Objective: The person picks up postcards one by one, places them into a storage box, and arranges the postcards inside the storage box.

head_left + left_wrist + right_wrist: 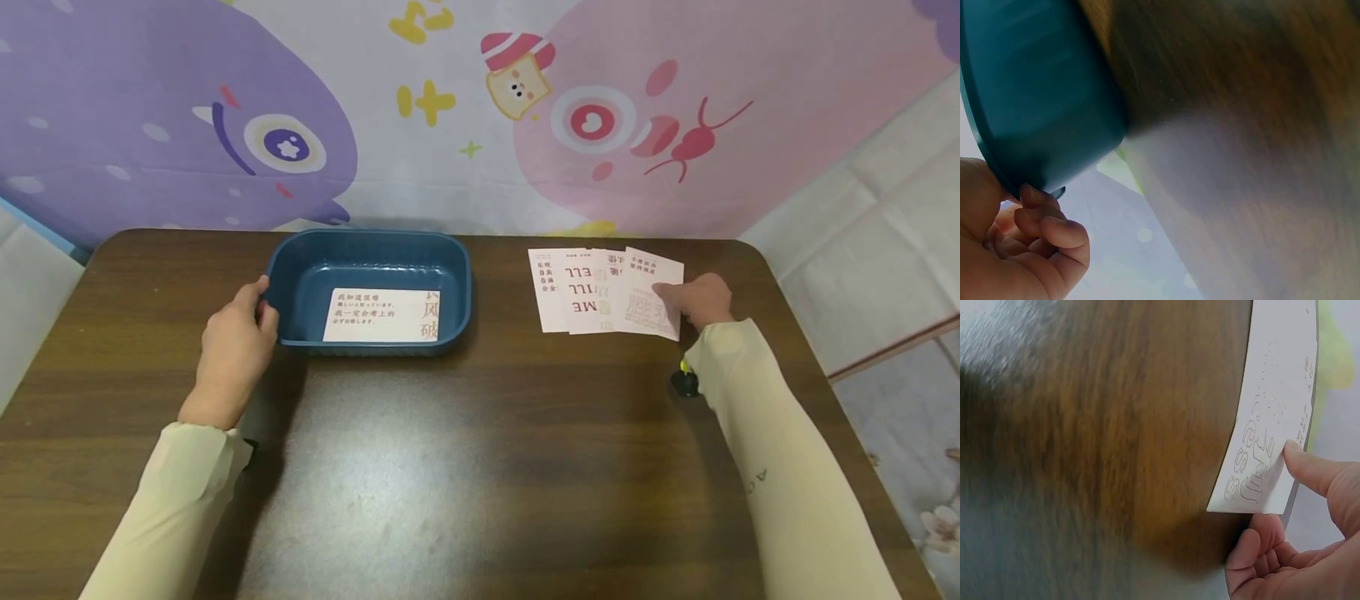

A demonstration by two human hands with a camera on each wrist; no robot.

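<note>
Printed cards [573, 292] lie overlapped in a fan on the counter [465, 483], so much of the middle ones' print is covered. The right grip [703, 302] pinches the rightmost card [637, 296], thumb on top, other fingertips partly hidden at its edge. The left grip [238, 346] holds the blue tray [375, 250] by its left end. Whether more lies beneath the tray's single visible card [382, 317] I cannot tell.

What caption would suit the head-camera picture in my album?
Left hand gripping a blue tray with a printed card inside, right hand touching overlapping cards on a brown table.
</note>
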